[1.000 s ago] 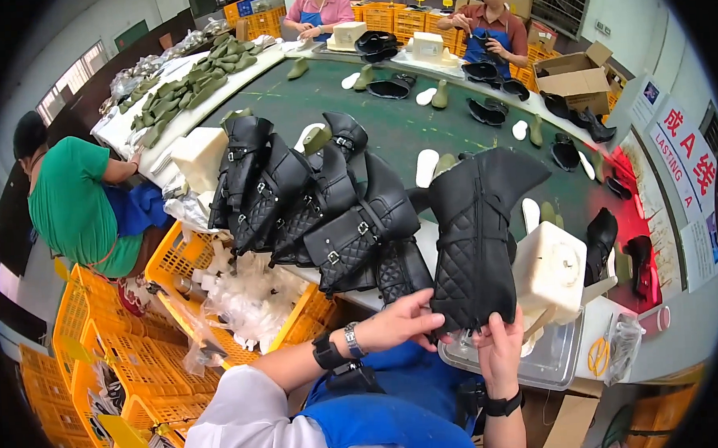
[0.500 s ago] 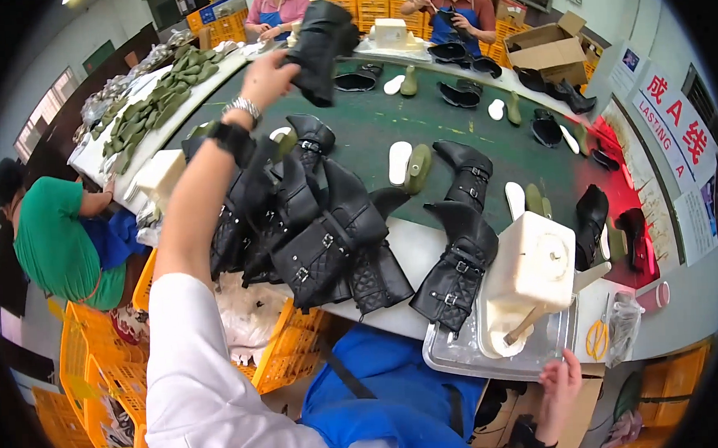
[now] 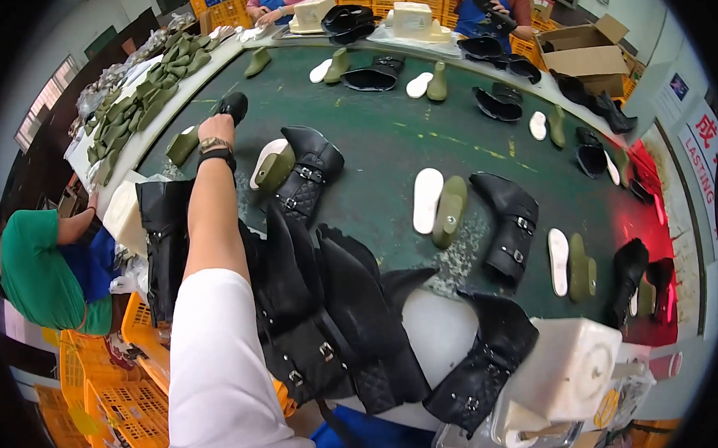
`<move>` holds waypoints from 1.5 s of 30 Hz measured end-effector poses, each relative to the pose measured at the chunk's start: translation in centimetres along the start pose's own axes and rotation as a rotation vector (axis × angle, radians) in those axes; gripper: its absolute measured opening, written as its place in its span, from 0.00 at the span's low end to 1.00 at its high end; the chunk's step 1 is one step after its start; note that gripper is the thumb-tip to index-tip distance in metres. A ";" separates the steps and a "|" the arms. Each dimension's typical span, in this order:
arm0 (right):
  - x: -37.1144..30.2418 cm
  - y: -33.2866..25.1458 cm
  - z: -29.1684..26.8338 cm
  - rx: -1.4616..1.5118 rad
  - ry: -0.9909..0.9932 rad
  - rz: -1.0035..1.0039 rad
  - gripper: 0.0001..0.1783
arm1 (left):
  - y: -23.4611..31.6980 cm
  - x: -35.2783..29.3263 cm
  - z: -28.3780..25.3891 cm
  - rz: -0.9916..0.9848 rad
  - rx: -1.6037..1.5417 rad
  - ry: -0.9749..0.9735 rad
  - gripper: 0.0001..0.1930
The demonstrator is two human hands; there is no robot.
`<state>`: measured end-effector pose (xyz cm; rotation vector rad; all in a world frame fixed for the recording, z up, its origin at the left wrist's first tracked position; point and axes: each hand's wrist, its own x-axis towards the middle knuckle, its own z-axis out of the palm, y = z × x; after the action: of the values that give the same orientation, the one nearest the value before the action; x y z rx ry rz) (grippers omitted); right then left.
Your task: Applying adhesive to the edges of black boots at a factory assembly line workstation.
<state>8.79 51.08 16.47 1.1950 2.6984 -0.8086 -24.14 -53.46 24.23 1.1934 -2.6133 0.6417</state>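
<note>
Over the far-left part of the green conveyor (image 3: 356, 160) my left hand (image 3: 216, 132) reaches out, its fingers closed on a black boot (image 3: 233, 107). Most of that boot is hidden behind the hand. An olive shoe last (image 3: 182, 147) lies just left of the wrist. Closer in, a buckled black boot (image 3: 310, 175) rests beside a white insole and an olive last (image 3: 275, 171). Below my forearm several black boots (image 3: 362, 304) are heaped at the near edge, and another boot shaft (image 3: 167, 240) shows left of it. My right hand is out of the picture.
A white box-shaped container (image 3: 565, 367) stands in a clear tray at the near right. Boots, white insoles (image 3: 428, 201) and olive lasts (image 3: 451, 212) are spaced along the conveyor. Orange crates (image 3: 126, 394) stand lower left. A person in green (image 3: 52, 269) works at the left; two people sit opposite.
My left hand has come down and left with the boot, from high above the conveyor to near its surface. The view has shifted forward, and my right hand has left the picture.
</note>
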 end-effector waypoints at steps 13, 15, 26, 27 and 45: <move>-0.4 -5.9 4.4 0.153 -0.132 0.099 0.24 | -0.4 0.9 6.0 -0.380 -0.080 -0.711 0.18; -1.1 -8.6 5.2 0.489 -0.112 0.377 0.26 | -0.7 1.4 4.7 -0.302 -0.115 -0.625 0.18; -7.9 -12.0 3.5 -0.031 -0.168 -0.660 0.18 | 8.2 -4.9 -20.0 0.490 -0.453 -0.041 0.14; -7.6 -10.3 4.0 0.405 -0.233 -0.469 0.16 | 9.4 -7.0 -22.9 0.600 -0.395 0.028 0.14; -9.0 -14.4 6.8 0.794 -0.462 -0.486 0.14 | 10.7 -45.7 -17.1 0.871 -1.027 0.136 0.29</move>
<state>3.89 33.68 19.35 0.2830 2.3148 -2.0435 -2.27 -8.74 20.16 -0.2794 -2.5993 -0.5085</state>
